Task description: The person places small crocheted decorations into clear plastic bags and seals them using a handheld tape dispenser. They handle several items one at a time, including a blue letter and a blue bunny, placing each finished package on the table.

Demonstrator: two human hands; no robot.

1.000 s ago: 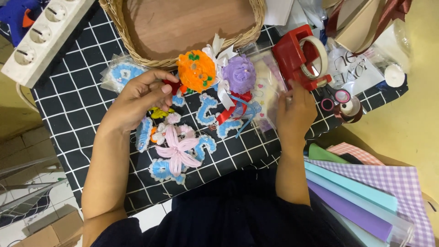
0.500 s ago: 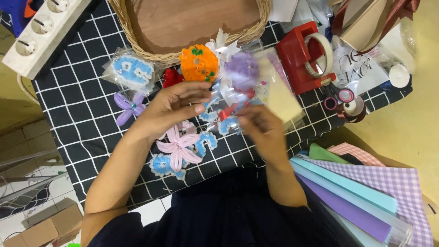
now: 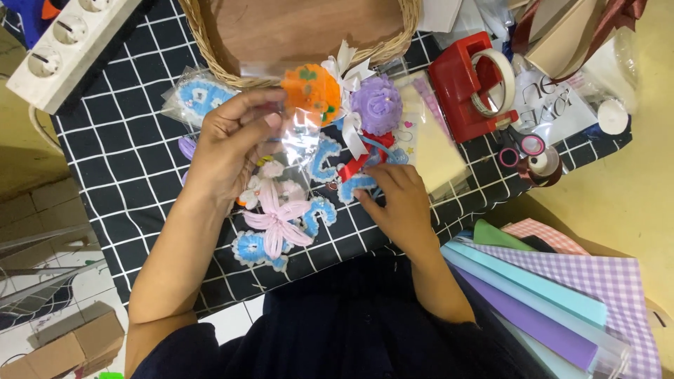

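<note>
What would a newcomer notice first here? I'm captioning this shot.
Bright craft pieces on the black grid cloth: an orange pom-pom and purple pom-pom by the wicker basket. The left hand pinches a clear plastic bag; the right hand rests on blue fuzzy letters.

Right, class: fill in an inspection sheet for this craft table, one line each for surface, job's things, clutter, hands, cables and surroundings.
Surface: black grid-patterned cloth, crowded.
Job's things: clear plastic bag; orange pompom; purple pompom; pink fuzzy flower; blue fuzzy pieces.
Clutter: wicker basket; red tape dispenser; small scissors; coloured paper sheets.
Hands: left hand has a grip on the bag; right hand rests on a blue piece, grip unclear.
Cables: white power strip; its cord is barely visible.
Surroundings: tiled floor, cardboard box.
</note>
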